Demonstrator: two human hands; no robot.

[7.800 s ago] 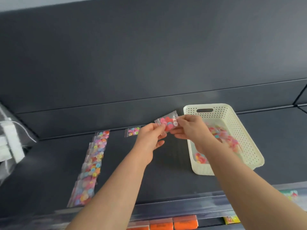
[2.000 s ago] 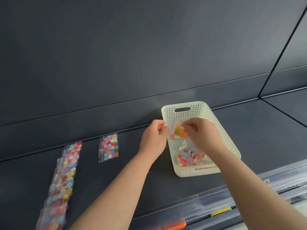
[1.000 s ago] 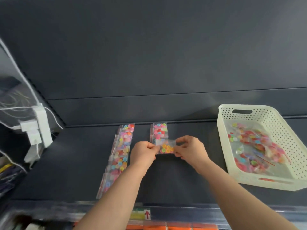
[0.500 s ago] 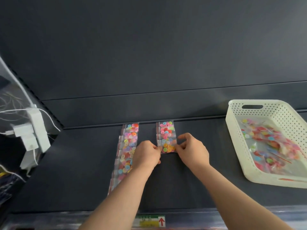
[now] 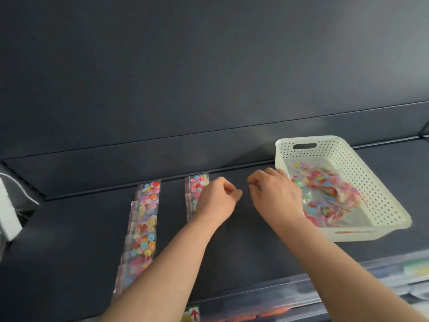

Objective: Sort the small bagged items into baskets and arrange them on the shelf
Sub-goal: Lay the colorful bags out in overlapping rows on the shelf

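bags (image 5: 193, 194) beneath left fingers (image 5: 228, 188)

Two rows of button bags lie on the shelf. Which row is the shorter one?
The right row, nearer the basket and partly behind the left hand; the left row runs far closer to the shelf's front edge.

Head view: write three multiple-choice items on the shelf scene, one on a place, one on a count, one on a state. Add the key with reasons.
1. Where is the cream perforated plastic basket?
A. Right end of the dark shelf
B. Left end
C. On the floor

2. How many rows of clear bags of coloured buttons lie on the shelf outside the basket?
A. One
B. Two
C. Four

3. What is the left hand holding?
A. The basket
B. A bag of buttons
C. Nothing visible

Key: 1 A, it sits right of both hands. 2 B, a long row and a short row. 3 C, its fingers curl loosely with no bag seen.
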